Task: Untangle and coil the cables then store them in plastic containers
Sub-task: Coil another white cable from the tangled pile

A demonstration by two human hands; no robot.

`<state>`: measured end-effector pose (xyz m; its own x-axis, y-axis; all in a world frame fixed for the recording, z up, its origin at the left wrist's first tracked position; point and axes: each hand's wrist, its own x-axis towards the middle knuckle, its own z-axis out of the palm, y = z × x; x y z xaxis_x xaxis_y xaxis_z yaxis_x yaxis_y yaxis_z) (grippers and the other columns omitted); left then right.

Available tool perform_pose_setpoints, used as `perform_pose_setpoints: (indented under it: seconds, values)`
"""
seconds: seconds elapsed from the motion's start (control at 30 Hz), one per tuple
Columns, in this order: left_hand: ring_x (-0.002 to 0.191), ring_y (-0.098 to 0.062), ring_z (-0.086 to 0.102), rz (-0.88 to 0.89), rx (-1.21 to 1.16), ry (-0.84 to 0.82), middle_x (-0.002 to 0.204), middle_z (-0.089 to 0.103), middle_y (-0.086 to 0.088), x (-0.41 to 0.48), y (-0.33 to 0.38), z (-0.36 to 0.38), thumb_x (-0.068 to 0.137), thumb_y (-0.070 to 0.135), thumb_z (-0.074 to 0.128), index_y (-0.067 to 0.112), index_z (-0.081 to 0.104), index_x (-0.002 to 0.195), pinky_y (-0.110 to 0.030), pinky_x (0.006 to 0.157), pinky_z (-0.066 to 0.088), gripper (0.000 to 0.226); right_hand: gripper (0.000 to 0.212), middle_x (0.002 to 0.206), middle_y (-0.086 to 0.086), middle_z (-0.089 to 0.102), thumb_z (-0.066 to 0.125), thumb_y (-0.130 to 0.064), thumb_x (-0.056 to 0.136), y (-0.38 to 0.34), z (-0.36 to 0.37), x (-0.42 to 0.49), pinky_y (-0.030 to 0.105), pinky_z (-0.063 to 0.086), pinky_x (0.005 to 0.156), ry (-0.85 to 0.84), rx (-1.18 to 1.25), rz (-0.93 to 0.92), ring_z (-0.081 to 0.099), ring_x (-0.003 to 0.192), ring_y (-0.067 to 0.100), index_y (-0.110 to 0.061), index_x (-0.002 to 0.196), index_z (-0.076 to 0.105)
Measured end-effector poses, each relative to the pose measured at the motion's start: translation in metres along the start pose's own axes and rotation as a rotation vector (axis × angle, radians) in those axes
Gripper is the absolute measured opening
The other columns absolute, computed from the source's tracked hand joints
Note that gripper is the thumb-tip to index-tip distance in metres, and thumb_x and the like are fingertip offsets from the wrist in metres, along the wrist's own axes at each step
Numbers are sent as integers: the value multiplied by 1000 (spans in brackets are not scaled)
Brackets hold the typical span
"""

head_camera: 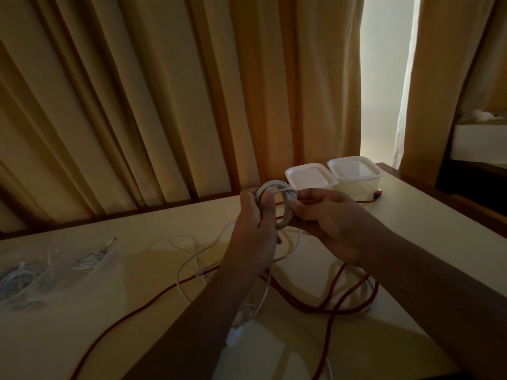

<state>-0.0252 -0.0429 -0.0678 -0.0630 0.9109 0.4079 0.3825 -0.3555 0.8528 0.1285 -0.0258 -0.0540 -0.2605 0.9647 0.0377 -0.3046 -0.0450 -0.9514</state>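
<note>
While both hands' [253, 231] [332, 223] fingers [297, 208] clamped on white coil [274, 187], red cable [153, 300] beneath, containers [311, 174] behind.

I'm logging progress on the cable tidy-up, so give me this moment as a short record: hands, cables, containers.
left hand: grips the white coil
right hand: pinches the coil's other side
coil: held above the table, tail hanging down
red cable: loose, sprawled on the table
loose white cable: uncoiled on the table
lidded containers: two, shut, far right
stored cables: white bundles at the left edge, blurred
</note>
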Motion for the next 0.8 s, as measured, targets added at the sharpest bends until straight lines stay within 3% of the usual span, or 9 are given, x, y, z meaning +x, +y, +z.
perform_pose_setpoints:
  seconds: [0.1, 0.2, 0.27, 0.33, 0.5, 0.8]
  values:
    - [76, -8, 70, -23, -6, -92, 94, 70, 4, -1, 1, -5, 93, 61, 61, 34, 52, 117, -23, 60, 58, 37, 20, 110, 19, 74, 57, -3, 98, -3, 0, -3, 34, 61, 84, 25, 55, 17, 74, 100, 27, 4, 112, 68]
    - [86, -10, 73, -40, -93, -149, 100, 73, 8, 3, -1, -11, 91, 50, 73, 36, 59, 120, -36, 72, 64, 35, 17, 109, 21, 74, 57, -3, 97, -3, 1, -4, 36, 60, 86, 23, 72, 33, 74, 99, 27, 4, 106, 69]
    - [100, -16, 73, -42, -163, -209, 111, 74, 3, 5, -2, -16, 95, 39, 71, 28, 63, 128, -46, 80, 64, 35, 18, 110, 21, 73, 56, -2, 97, -2, 1, -4, 36, 60, 87, 13, 99, 27, 73, 100, 29, 5, 107, 69]
    - [105, -20, 72, -41, -207, -230, 115, 75, -2, 5, -2, -19, 98, 32, 68, 24, 66, 128, -47, 84, 63, 31, 19, 109, 20, 74, 55, 0, 98, -2, 1, -3, 35, 60, 85, 6, 135, 31, 73, 99, 28, 6, 110, 69]
    - [99, -21, 72, -89, -369, -226, 112, 76, -8, 5, 1, -19, 99, 23, 64, 17, 67, 125, -36, 78, 59, 26, 23, 102, 15, 74, 50, -1, 100, -4, 3, -3, 34, 60, 82, -40, 139, 55, 70, 95, 25, 2, 110, 70]
    - [94, -21, 68, -129, -614, -404, 111, 73, -13, 4, -1, -26, 100, 32, 49, 6, 64, 127, -35, 78, 60, 40, 37, 115, 21, 66, 43, 3, 98, -7, -1, -7, 43, 54, 100, -135, 213, 104, 63, 109, 33, 5, 131, 59]
